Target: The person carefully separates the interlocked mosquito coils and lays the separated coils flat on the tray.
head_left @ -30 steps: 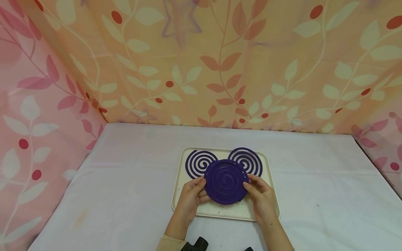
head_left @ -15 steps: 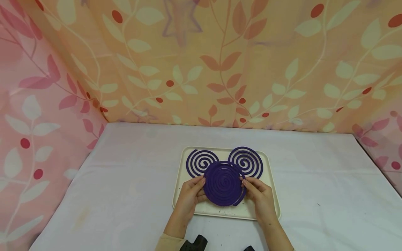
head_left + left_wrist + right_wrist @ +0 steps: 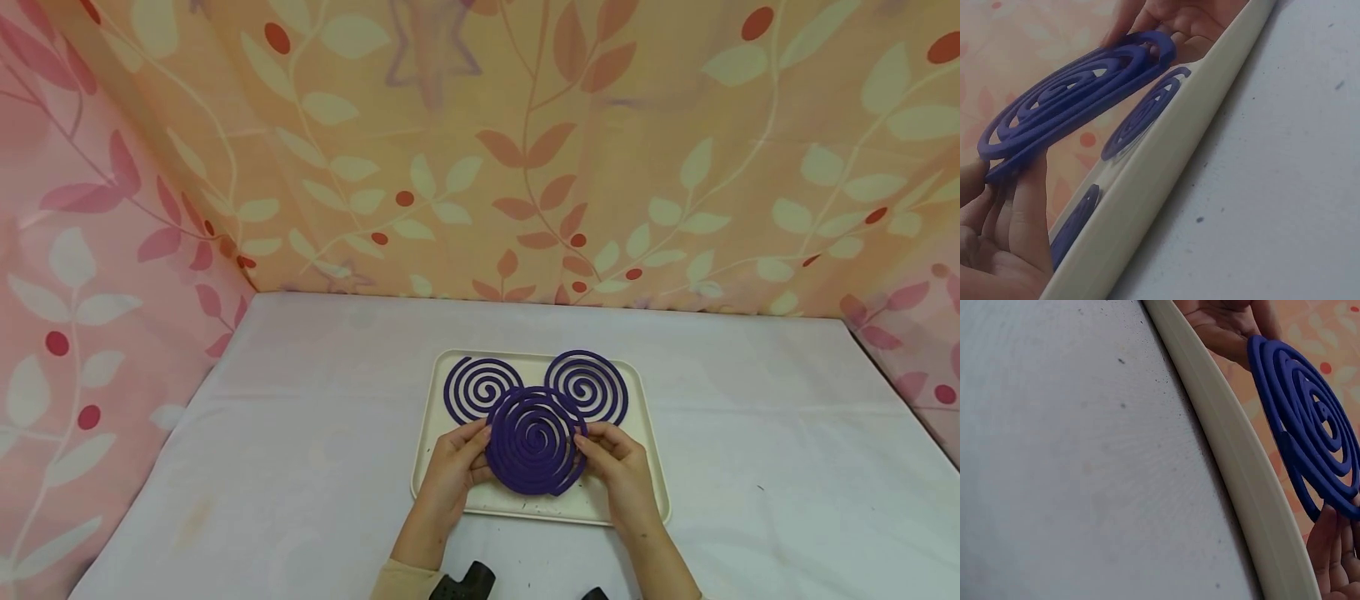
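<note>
My left hand (image 3: pixel 454 463) pinches the left edge of a pair of stacked purple mosquito coils (image 3: pixel 517 458), thumb on top and fingers beneath. My right hand (image 3: pixel 621 468) pinches their right edge between thumb and fingertips. The two held spirals sit slightly out of line, with gaps between their rings. In the left wrist view the held coils (image 3: pixel 1066 122) are tilted, raised over a cream tray (image 3: pixel 1172 144). Single coils lie in the tray at the back left (image 3: pixel 487 390) and back right (image 3: pixel 583 390), their near edges partly hidden behind the held pair.
The tray stands on a white-covered table (image 3: pixel 300 467), with small dark crumbs scattered in it and on the cloth. Behind rises a floral curtain (image 3: pixel 450 167). A black device (image 3: pixel 467 582) shows at the left wrist.
The held coils have gone from one dense disc to two spirals shifted apart, with gaps opening between the rings. The right hand has moved slightly; the coils in the tray stay put.
</note>
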`<action>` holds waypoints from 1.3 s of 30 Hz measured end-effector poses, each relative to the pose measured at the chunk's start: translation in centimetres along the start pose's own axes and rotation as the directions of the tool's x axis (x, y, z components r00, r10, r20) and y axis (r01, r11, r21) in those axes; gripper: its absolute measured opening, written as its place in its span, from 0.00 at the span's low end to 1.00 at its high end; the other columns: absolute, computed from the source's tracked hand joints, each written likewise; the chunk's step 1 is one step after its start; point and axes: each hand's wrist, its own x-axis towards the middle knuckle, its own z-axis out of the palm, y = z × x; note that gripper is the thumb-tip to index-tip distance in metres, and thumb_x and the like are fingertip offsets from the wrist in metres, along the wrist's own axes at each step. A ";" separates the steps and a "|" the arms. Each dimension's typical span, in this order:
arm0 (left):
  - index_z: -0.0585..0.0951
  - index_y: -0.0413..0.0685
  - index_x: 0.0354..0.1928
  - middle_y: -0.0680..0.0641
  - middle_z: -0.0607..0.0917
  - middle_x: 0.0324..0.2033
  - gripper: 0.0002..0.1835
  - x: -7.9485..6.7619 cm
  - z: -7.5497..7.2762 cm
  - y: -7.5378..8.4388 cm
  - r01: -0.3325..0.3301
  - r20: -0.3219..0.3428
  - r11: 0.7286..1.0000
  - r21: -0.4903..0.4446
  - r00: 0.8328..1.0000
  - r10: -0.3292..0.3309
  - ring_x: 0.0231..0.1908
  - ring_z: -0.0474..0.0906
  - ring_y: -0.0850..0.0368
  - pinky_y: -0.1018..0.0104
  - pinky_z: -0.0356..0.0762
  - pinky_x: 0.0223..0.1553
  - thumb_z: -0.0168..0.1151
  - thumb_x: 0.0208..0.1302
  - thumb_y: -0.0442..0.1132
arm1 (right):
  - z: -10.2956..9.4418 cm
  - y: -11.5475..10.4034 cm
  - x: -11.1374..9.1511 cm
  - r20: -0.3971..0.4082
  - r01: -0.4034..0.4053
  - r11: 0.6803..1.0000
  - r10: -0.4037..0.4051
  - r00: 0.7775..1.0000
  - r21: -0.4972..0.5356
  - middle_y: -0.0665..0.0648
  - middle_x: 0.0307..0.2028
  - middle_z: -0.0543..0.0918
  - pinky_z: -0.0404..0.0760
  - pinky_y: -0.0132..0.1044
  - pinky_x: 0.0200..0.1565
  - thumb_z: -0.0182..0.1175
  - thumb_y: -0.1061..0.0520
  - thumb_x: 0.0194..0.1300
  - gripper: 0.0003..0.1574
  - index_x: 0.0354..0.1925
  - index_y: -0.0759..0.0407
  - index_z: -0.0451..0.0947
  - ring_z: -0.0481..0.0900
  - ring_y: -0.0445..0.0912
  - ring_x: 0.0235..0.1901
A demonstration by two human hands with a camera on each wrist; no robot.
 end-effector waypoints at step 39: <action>0.72 0.24 0.54 0.47 0.86 0.34 0.18 -0.1 -0.8 0.9 0.027 0.026 1.000 0.016 0.999 -0.027 0.34 0.84 0.59 0.68 0.82 0.34 0.52 0.69 0.33 | -2.4 -1.7 0.3 -0.002 -0.055 0.994 0.056 0.998 0.096 0.50 0.27 0.85 0.80 0.28 0.28 0.56 0.71 0.62 0.14 0.31 0.55 0.83 0.82 0.39 0.27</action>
